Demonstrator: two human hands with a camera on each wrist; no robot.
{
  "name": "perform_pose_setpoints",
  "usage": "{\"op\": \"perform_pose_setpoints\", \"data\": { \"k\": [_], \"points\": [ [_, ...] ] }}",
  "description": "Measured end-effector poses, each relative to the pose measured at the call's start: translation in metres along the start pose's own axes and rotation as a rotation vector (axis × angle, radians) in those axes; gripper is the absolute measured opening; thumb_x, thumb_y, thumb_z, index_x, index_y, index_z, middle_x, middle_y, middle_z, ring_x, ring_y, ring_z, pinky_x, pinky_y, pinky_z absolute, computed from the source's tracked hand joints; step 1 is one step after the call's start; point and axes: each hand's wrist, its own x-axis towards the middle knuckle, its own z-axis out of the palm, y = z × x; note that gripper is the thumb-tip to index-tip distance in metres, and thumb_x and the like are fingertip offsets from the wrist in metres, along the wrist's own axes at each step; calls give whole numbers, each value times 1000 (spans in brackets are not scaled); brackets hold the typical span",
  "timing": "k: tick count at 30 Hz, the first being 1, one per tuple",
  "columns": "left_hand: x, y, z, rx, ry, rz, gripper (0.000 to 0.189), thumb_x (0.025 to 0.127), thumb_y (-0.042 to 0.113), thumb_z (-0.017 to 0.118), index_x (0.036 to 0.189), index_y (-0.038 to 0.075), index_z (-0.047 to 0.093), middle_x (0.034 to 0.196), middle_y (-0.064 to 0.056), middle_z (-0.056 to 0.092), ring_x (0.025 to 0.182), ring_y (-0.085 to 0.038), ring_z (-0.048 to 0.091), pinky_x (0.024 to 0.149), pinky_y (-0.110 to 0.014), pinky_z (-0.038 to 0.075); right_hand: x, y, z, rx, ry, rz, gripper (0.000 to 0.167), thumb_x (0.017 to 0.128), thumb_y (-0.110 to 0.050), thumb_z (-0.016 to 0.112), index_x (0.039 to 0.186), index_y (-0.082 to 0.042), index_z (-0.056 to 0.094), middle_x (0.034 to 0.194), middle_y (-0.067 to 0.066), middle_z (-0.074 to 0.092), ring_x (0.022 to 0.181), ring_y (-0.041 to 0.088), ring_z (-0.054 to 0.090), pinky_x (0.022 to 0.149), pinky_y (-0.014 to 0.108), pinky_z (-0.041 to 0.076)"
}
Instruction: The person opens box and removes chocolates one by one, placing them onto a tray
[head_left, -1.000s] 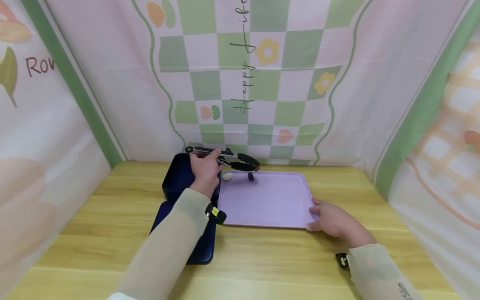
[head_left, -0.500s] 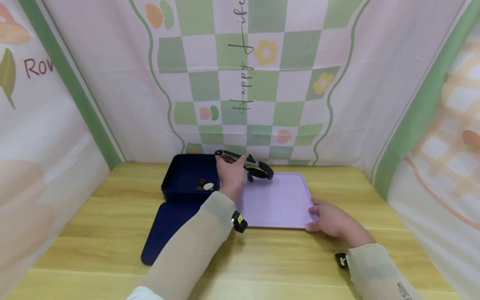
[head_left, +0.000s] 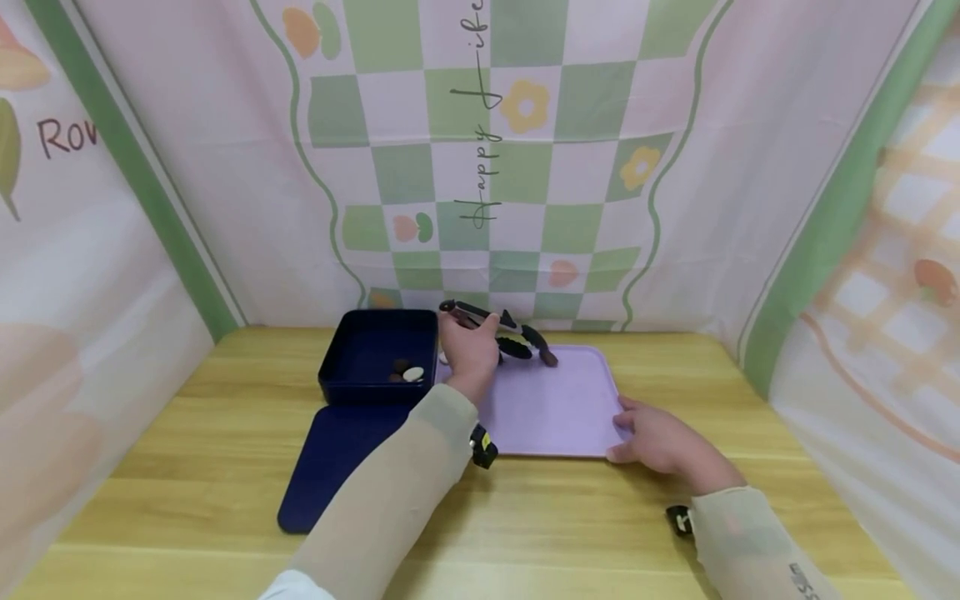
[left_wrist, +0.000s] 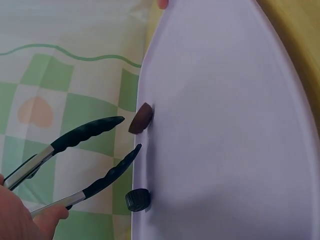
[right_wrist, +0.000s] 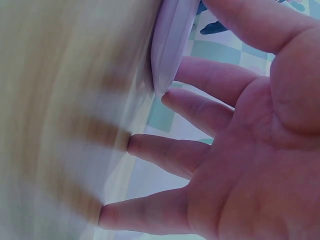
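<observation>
My left hand (head_left: pixel 471 350) grips black-and-silver tongs (head_left: pixel 491 321) by their handles over the far side of the lilac tray (head_left: pixel 555 408). In the left wrist view the tongs' dark, wavy tips stand apart with nothing between them. A brown wedge-shaped piece (left_wrist: pixel 141 118) lies at the tray's rim, just beyond the upper tip. Near the lower tip, also by the rim, is a small dark ridged piece (left_wrist: pixel 138 200). My right hand (head_left: pixel 663 437) rests at the tray's right near corner, fingers extended; in the right wrist view some fingertips meet the table and one touches the tray's edge (right_wrist: pixel 172 55).
Left of the tray stands a dark blue open box (head_left: pixel 378 350) holding a white oval piece (head_left: pixel 412 374) and brown pieces (head_left: pixel 401 365). Its flat blue lid (head_left: pixel 330 467) lies in front, partly under the left forearm. A patterned cloth (head_left: pixel 510 167) hangs behind the wooden table (head_left: pixel 540 533).
My left hand has moved right from the box to over the tray, carrying the brown piece at the tongs' tips. The tongs have spread, and the piece now sits past them. The right hand stays put.
</observation>
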Motion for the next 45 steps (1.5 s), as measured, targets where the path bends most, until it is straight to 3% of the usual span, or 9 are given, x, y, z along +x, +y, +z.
{"op": "perform_pose_setpoints", "data": {
  "k": [8, 12, 16, 25, 30, 34, 38, 45],
  "points": [
    [1, 2, -8, 59, -5, 1, 45, 82, 15, 83, 117, 13, 54, 111, -2, 58, 104, -19, 57, 86, -34, 50, -1, 0, 1, 6, 2, -11, 63, 82, -25, 82, 125, 16, 59, 150, 33, 32, 132, 55, 34, 108, 63, 27],
    [6, 10, -16, 3, -34, 15, 43, 84, 13, 81, 115, 12, 53, 107, -3, 58, 98, -20, 57, 82, -35, 50, -2, 1, 1, 3, 3, -8, 63, 82, -25, 82, 124, 15, 59, 150, 33, 32, 132, 55, 33, 108, 63, 27],
    [16, 28, -28, -45, -67, 50, 44, 85, 13, 80, 117, 11, 50, 105, -6, 58, 89, -21, 59, 74, -36, 52, -1, 2, 1, 3, 0, -4, 64, 82, -26, 82, 125, 15, 59, 150, 33, 32, 132, 55, 34, 107, 63, 27],
    [60, 74, -82, -9, -98, 188, 57, 83, 21, 83, 128, 15, 48, 117, -5, 59, 101, -18, 59, 85, -32, 51, -3, -1, -3, 13, -6, -4, 66, 82, -24, 82, 127, 17, 57, 150, 34, 31, 132, 55, 33, 107, 63, 27],
    [84, 91, -119, 114, -65, 238, 50, 82, 25, 83, 117, 14, 49, 100, -4, 55, 83, -20, 55, 71, -33, 49, -3, -3, -4, 10, -10, 0, 66, 82, -25, 82, 127, 16, 57, 150, 34, 31, 132, 55, 33, 107, 63, 27],
    [100, 93, -148, 212, -29, 267, 46, 81, 27, 83, 104, 14, 45, 86, -3, 47, 72, -21, 46, 64, -33, 42, -2, -1, -3, 12, -10, -5, 66, 82, -25, 82, 127, 16, 57, 150, 33, 31, 132, 55, 34, 107, 63, 27],
    [110, 88, -168, 278, -11, 257, 44, 83, 25, 81, 105, 14, 45, 87, -3, 46, 75, -21, 45, 66, -32, 39, 0, 2, -2, 8, -7, -9, 67, 82, -26, 82, 127, 16, 57, 150, 33, 31, 131, 55, 34, 107, 63, 27],
    [108, 75, -180, 405, -38, 205, 45, 84, 25, 80, 113, 9, 48, 98, -5, 52, 86, -22, 49, 75, -33, 43, 1, 1, -1, 5, -8, -15, 67, 82, -27, 82, 127, 16, 57, 150, 34, 31, 132, 56, 33, 107, 63, 27]
  ]
}}
